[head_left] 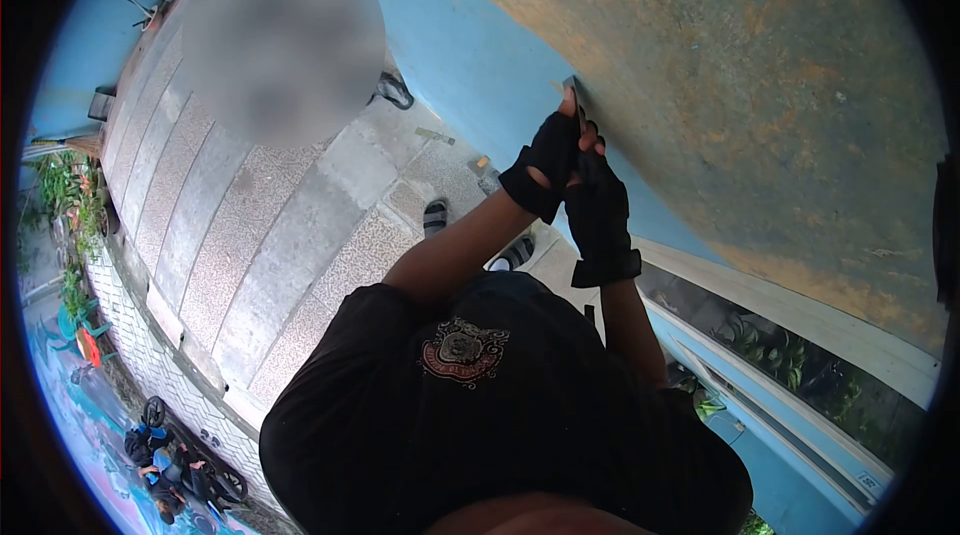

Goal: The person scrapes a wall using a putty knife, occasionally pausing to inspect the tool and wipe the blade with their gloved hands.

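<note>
Both my hands are raised to the wall and wear black fingerless gloves. My left hand point(548, 160) is closed near a flat scraper point(571, 84), whose small blade end meets the edge between blue paint point(480, 65) and bare grey-brown wall point(760, 105). Just below and beside it, my right hand point(600, 197) is also closed, its fingers curled around what looks like the scraper's handle. The two hands touch or overlap, and most of the handle is hidden by them.
Striped stone paving point(270, 265) curves away to the left. My sandals point(435, 218) stand near the wall's foot. A window ledge point(780, 310) runs on the right. Far lower left are a motorbike point(165, 455) and a person. A grey blur covers part of the upper left.
</note>
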Demonstrator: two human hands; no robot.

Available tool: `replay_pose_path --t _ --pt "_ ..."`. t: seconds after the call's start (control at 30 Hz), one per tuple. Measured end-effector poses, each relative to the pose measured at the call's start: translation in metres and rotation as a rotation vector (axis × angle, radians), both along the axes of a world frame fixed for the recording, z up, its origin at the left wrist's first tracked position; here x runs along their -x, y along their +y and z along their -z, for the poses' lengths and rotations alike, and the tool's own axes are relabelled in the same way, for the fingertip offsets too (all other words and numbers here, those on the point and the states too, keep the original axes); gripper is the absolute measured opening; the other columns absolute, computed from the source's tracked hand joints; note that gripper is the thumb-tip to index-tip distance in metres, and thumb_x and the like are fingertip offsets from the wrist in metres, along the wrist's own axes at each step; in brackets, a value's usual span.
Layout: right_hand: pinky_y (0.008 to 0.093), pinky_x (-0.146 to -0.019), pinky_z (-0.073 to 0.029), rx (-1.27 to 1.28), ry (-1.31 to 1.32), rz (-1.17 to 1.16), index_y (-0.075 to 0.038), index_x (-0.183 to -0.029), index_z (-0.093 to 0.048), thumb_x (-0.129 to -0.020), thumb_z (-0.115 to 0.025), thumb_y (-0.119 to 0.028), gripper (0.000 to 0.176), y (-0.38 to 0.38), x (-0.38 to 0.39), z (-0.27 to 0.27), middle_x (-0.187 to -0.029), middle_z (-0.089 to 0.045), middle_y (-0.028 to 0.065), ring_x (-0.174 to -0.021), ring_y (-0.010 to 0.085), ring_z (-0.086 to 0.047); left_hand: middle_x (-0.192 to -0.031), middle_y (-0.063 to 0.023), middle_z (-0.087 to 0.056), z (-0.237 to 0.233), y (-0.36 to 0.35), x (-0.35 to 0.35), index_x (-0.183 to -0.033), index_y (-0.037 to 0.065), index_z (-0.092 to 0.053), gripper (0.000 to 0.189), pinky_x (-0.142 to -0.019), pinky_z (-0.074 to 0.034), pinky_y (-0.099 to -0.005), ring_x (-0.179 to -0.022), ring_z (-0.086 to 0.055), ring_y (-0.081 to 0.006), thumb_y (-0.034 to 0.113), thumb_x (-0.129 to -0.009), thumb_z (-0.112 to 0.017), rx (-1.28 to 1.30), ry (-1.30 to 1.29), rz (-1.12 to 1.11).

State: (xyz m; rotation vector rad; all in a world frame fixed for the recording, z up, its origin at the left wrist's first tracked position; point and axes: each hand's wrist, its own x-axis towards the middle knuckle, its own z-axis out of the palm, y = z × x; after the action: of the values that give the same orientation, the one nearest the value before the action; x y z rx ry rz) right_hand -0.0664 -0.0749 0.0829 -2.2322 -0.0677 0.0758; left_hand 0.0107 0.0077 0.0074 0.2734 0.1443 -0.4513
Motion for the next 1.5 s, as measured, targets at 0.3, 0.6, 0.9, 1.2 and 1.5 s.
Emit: replay_pose_path --t 0.3,0.6,0.9,1.2,1.5 --pt "0.0338 -0.071 -0.051 0.035 -0.011 0.111 -0.003 -0.123 -0.059 -0.093 -0.057 -0.011 0.031 0.008 0.018 0.009 -0.092 -0.068 0.0138 -0.078 0.0244 -0.065 -0.055 0.0007 -0.043 -0.012 0.011 0.013 -0.069 0.017 -0.049 0.051 -0.062 -0.049 -0.0388 -0.067 -0.055 -0.0213 0.061 -0.096 -0.046 0.035 0.001 0.136" --pt "0.0332 -0.08 -0.052 0.076 -0.046 0.107 -0.002 -0.122 -0.059 -0.094 -0.058 -0.011 0.029 0.015 0.02 0.007 -0.106 -0.067 0.0158 -0.091 0.029 -0.066 -0.054 0.0014 -0.041 -0.015 0.01 0.016 -0.068 0.017 -0.049 0.052 -0.058 -0.047 -0.0351 -0.066 -0.054 -0.0186 0.06 -0.097 -0.044 -0.013 -0.048 0.145" --pt "0.0364 -0.077 -0.053 0.079 -0.079 0.111 -0.004 -0.127 -0.056 -0.091 -0.057 -0.009 0.036 0.013 0.021 0.006 -0.102 -0.066 0.0165 -0.091 0.0309 -0.066 -0.055 0.0008 -0.043 -0.015 0.011 0.016 -0.069 0.017 -0.05 0.051 -0.056 -0.045 -0.034 -0.066 -0.054 -0.0198 0.059 -0.097 -0.046 0.052 -0.002 0.172" --pt "0.0312 -0.076 -0.051 0.039 -0.123 0.08 -0.002 -0.123 -0.059 -0.093 -0.058 -0.008 0.031 0.017 0.014 0.013 -0.099 -0.068 0.0119 -0.087 0.0208 -0.065 -0.053 -0.0004 -0.042 -0.008 0.011 0.005 -0.07 0.017 -0.05 0.051 -0.054 -0.045 -0.034 -0.065 -0.054 -0.0215 0.058 -0.098 -0.044 0.001 -0.035 0.096" --pt "0.0308 -0.082 -0.05 -0.006 -0.049 0.136 -0.002 -0.123 -0.058 -0.093 -0.058 -0.008 0.031 0.02 0.011 0.004 -0.105 -0.068 0.0117 -0.093 0.0216 -0.065 -0.055 -0.0004 -0.043 -0.005 0.011 0.004 -0.07 0.017 -0.051 0.05 -0.054 -0.046 -0.0354 -0.066 -0.054 -0.0211 0.059 -0.097 -0.046 -0.004 -0.043 0.151"
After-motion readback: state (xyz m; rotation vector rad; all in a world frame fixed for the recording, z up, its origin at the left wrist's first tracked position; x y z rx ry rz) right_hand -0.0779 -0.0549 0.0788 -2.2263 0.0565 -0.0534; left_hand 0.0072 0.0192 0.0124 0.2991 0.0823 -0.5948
